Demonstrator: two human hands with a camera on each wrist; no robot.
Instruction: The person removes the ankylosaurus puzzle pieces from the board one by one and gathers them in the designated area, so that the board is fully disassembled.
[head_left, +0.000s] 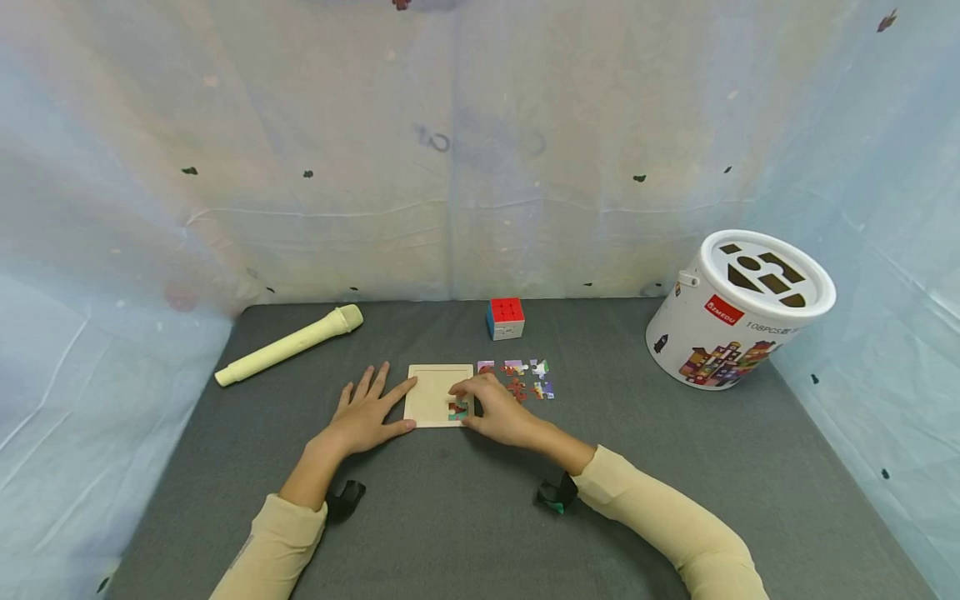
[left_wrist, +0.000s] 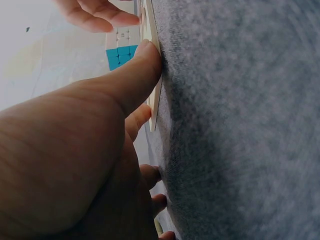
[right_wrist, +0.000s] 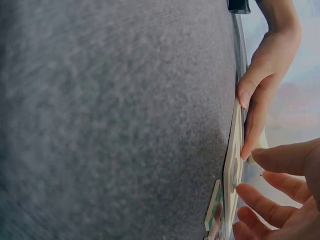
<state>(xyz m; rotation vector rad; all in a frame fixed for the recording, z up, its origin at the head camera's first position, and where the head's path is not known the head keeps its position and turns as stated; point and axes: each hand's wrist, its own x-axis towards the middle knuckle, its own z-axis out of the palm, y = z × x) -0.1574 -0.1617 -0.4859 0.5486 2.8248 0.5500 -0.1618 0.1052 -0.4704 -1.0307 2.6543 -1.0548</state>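
Observation:
A pale wooden puzzle board (head_left: 429, 398) lies flat on the grey table. One colourful jigsaw piece (head_left: 457, 412) sits in its lower right corner. My left hand (head_left: 363, 421) is spread flat at the board's left side, its thumb and index finger resting on the edge. Over the board's right side is my right hand (head_left: 498, 412), thumb and fingers bent but apart. In the right wrist view, one right fingertip (right_wrist: 244, 190) touches or nearly touches the board, with nothing visible in the grasp. Several loose jigsaw pieces (head_left: 517, 386) lie just right of the board, partly hidden by the hand.
Behind the pieces stands a puzzle cube (head_left: 506, 319) with a red top. A pale yellow toy microphone (head_left: 288, 345) lies at the back left. A white bucket (head_left: 731, 321) with shaped holes in its lid stands at the back right. Pale curtains surround the table.

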